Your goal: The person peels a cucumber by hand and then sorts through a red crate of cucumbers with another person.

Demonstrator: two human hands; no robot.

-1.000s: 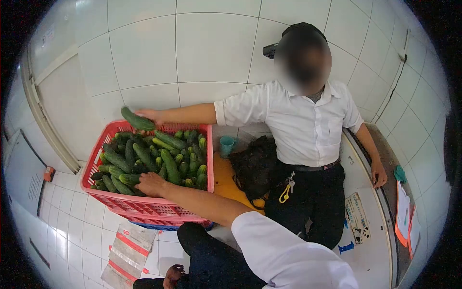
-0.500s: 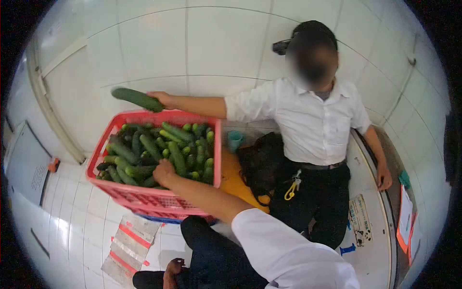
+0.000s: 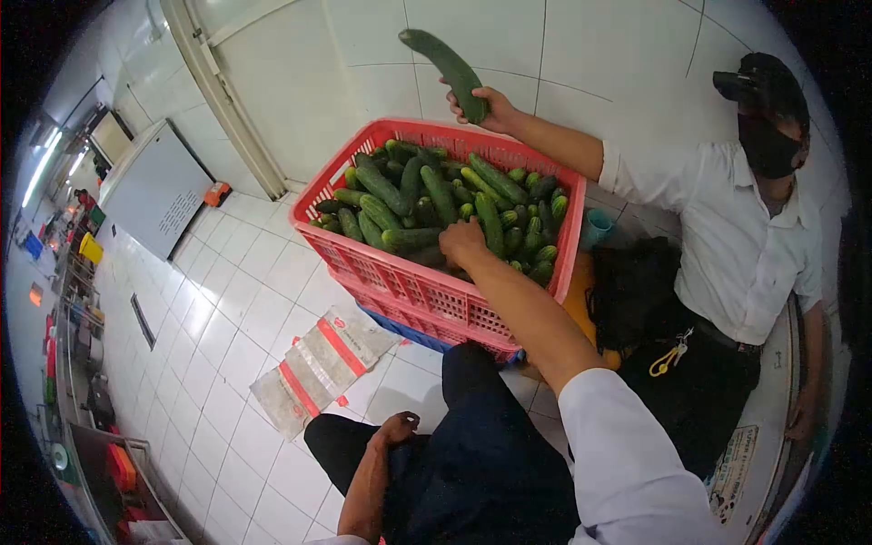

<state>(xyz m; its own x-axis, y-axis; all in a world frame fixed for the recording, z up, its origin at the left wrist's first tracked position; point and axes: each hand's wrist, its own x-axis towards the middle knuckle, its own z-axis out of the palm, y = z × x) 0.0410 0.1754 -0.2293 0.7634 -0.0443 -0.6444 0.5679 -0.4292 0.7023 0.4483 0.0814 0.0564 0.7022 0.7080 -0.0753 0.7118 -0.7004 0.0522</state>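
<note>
My right hand [image 3: 463,242] reaches into the front of a pink plastic crate [image 3: 418,297] heaped with green cucumbers [image 3: 439,193]. Its fingers are curled down on a cucumber in the pile, with the fingertips partly hidden. By my thigh, low in the view, rests my left hand [image 3: 397,427], loosely open with nothing visible in it. Across the crate, a co-worker's hand [image 3: 498,111] holds up a large, slightly curved cucumber [image 3: 447,68] above the far rim.
The co-worker [image 3: 749,227] sits at the right against the tiled wall. A teal cup [image 3: 597,225] and a black bag [image 3: 633,288] lie between us. A flattened, red-striped sack [image 3: 320,365] is on the floor; a grey cabinet [image 3: 156,195] stands at the left.
My view has turned left, so the crate appears further right. The co-worker's hand has raised and tilted the large cucumber more upright. My right hand stays in the pile.
</note>
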